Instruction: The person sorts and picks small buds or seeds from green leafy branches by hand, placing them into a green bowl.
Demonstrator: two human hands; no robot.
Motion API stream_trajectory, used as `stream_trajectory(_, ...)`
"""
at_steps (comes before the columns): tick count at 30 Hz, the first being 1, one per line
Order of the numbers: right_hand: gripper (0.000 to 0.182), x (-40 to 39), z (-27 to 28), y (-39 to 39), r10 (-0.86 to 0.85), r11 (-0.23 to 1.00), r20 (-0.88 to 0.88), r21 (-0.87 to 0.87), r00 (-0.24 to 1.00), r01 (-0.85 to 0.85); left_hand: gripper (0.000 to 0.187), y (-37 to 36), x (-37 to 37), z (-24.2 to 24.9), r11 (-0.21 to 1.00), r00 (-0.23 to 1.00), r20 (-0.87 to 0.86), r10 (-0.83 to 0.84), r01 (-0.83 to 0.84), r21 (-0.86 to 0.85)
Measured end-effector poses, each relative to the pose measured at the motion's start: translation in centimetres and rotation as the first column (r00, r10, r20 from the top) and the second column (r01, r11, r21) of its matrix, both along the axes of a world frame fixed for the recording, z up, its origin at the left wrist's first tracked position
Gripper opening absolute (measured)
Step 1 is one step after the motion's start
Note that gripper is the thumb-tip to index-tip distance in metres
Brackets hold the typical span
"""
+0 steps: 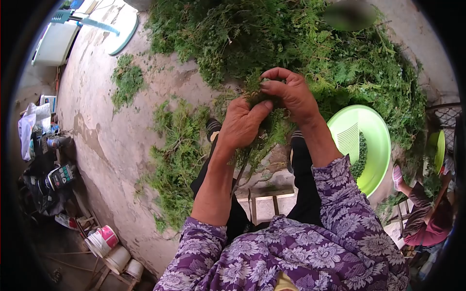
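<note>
Bare concrete floor (pixel 102 126) outdoors, heaped with green cuttings (pixel 340 63); lime basin (pixel 376 145) by the right edge. Left hand (pixel 241 123) and right hand (pixel 290 92) both curled tight round one leafy sprig (pixel 256 92), held above the knees.

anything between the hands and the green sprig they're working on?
Nothing visible. The left hand and right hand both already grip the green sprig directly, held above the knees. The green basin sits to the right, apart from both hands.
</note>
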State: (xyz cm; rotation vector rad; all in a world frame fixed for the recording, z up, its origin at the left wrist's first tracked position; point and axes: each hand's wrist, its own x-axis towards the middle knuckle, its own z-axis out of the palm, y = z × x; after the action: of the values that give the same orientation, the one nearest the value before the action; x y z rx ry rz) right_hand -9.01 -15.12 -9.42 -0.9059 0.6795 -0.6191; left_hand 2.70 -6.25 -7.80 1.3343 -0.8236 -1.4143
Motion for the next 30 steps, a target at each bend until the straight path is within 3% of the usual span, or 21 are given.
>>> stream_trajectory(2, 0.021, 0.2, -0.2, 0.0, -0.051, 0.994, 0.051, 0.095, 0.997, 0.046, 0.012, 0.0, 0.0, 0.9, 0.997, 0.999, -0.039, 0.034, -0.032, 0.064)
stream_trajectory(9, 0.02, 0.4, -1.7, 0.0, -0.055, 0.948, 0.182, 0.317, 0.982, -0.006, 0.011, 0.1, -0.1, 1.4, 0.997, 0.992, -0.103, 0.073, -0.071, 0.025)
stream_trajectory(11, 0.017, 0.4, -1.2, 0.2, -0.094, 0.91, 0.213, 0.414, 0.973, -0.002, 0.011, 0.0, -0.6, 1.5, 0.991, 0.969, -0.213, 0.127, -0.131, -0.006)
stream_trajectory(12, 0.017, 0.4, -0.8, 0.2, -0.091, 0.911, 0.213, 0.412, 0.973, -0.005, 0.011, 0.1, -0.4, 1.3, 0.991, 0.968, -0.214, 0.129, -0.134, -0.008)
stream_trajectory(14, 0.014, 0.1, 0.1, -0.1, -0.016, 0.988, -0.024, 0.151, 1.0, 0.019, 0.011, 0.3, 0.0, 0.6, 0.999, 0.99, -0.132, 0.047, -0.045, 0.019)
stream_trajectory(17, 0.012, -0.4, 0.0, -0.3, 0.034, 0.999, -0.146, 0.02, 0.989, -0.032, 0.012, 0.2, 0.1, 0.0, 1.0, 1.0, -0.017, 0.02, -0.02, 0.009)
stream_trajectory(24, 0.013, -0.5, 0.9, -0.3, 0.015, 0.987, -0.09, 0.162, 0.996, 0.0, 0.012, 0.4, 0.4, 1.4, 0.996, 0.995, -0.102, -0.003, 0.012, 0.085)
stream_trajectory(26, 0.011, -0.7, 1.2, -0.3, 0.003, 0.984, -0.083, 0.176, 0.997, 0.012, 0.013, 0.3, 0.2, 0.6, 0.996, 0.993, -0.118, 0.008, -0.018, -0.085)
stream_trajectory(27, 0.011, -1.5, 0.4, -0.9, 0.012, 0.986, -0.086, 0.169, 0.996, 0.002, 0.013, 0.6, 0.5, 0.4, 0.995, 0.993, -0.121, 0.017, -0.028, -0.092)
stream_trajectory(29, 0.009, -4.6, -2.2, -2.9, -0.185, 0.93, 0.3, 0.36, 0.936, 0.068, 0.014, 1.5, 1.7, 3.1, 0.998, 0.989, -0.143, 0.028, -0.018, 0.067)
stream_trajectory(30, 0.01, -6.1, -2.4, -4.2, -0.28, 0.884, 0.359, 0.459, 0.89, 0.093, 0.014, 1.7, 2.4, 2.8, 0.998, 0.988, -0.149, 0.035, -0.026, 0.061)
